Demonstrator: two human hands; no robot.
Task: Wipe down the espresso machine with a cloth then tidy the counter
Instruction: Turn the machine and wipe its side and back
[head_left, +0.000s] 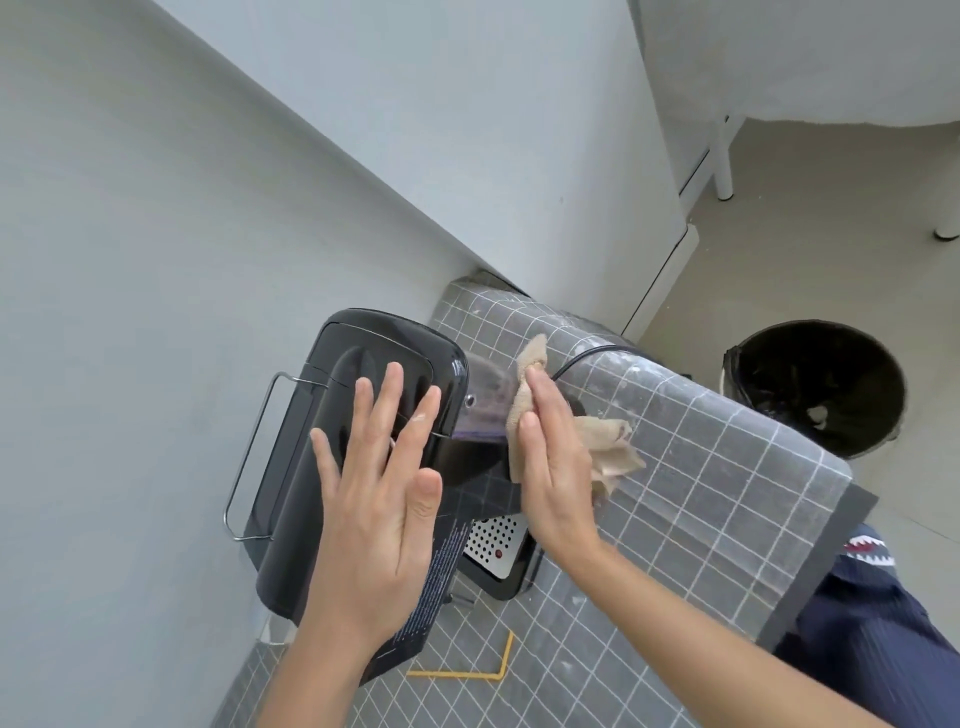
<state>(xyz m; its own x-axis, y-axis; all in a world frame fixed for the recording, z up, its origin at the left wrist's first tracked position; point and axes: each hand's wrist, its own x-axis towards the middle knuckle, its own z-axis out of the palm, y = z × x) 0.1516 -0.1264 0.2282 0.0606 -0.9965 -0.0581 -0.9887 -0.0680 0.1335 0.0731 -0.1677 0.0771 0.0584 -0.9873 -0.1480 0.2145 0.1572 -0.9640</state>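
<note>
The left hand (374, 499) lies flat on the glossy black top of the espresso machine (332, 415), fingers straight and spread, holding nothing. Just right of it, the right hand (556, 457) presses a soft beige cloth (597, 447) against the machine's smooth right side with straight fingers; the cloth bunches above the fingertips and trails in crumpled folds onto the counter (701, 493) beyond the knuckles. The counter wears a grey grid-patterned cover under a clear, shiny plastic sheet. Below the right wrist sits the machine's perforated metal drip tray (493, 540). A bent wire rail (249, 457) edges the machine left of the left hand. A round black bin (815, 389) stands on the floor, well right of the cloth.
</note>
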